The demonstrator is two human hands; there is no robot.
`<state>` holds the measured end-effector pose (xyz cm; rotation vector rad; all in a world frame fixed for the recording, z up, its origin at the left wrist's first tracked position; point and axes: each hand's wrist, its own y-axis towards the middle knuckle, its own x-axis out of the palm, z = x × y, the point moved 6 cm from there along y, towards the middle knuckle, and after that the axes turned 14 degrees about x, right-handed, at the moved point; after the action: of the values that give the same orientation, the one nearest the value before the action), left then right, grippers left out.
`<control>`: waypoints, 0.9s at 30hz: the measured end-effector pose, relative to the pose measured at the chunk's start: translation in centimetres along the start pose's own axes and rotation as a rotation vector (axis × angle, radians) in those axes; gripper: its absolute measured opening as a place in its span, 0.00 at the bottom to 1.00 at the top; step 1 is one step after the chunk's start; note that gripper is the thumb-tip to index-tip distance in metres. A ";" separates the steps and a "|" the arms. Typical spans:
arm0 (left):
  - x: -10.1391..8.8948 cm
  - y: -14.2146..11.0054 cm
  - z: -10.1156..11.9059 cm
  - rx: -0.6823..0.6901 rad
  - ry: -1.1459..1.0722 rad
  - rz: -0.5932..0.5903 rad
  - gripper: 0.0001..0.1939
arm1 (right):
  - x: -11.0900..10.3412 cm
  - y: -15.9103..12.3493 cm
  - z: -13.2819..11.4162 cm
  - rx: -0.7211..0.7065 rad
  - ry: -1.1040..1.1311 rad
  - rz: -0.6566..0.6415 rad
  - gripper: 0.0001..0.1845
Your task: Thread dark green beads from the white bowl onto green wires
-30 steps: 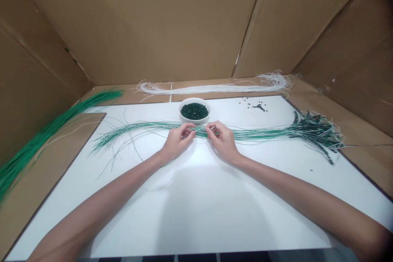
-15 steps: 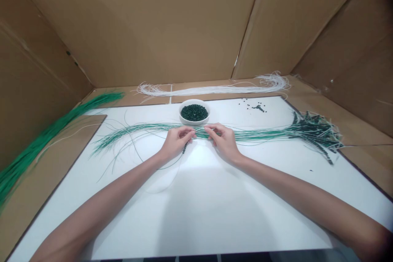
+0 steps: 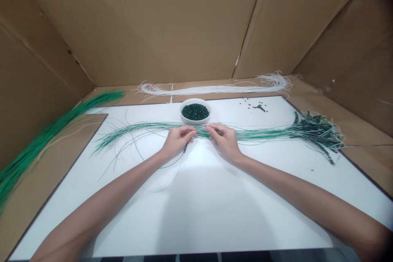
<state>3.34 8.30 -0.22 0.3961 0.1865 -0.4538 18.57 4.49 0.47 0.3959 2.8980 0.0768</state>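
Pinch grip on long thin green-and-white strands [image 3: 254,135]
Left hand [image 3: 178,141] and right hand [image 3: 222,141] both grasp them (round white bowl [image 3: 195,121] just beyond); uneven pulling could tangle them.

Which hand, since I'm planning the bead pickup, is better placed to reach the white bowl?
Probably the right hand: its fingertips lie below the white bowl, while the left hand has dark beads on a strand at its fingers.
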 end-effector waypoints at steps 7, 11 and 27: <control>0.2 -0.1 -0.2 -0.013 0.013 -0.021 0.16 | 0.1 0.2 0.3 0.030 -0.006 -0.025 0.15; 0.2 -0.1 -0.2 -0.015 0.010 -0.016 0.17 | 0.1 0.0 -0.1 -0.007 -0.040 -0.030 0.14; 0.4 0.7 2.6 -0.213 -0.258 -0.092 0.10 | -0.5 0.5 -3.3 -0.070 -0.108 -0.024 0.13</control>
<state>4.25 7.67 2.30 0.1180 0.0019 -0.5647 18.48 4.81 3.81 0.3422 2.7844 0.1481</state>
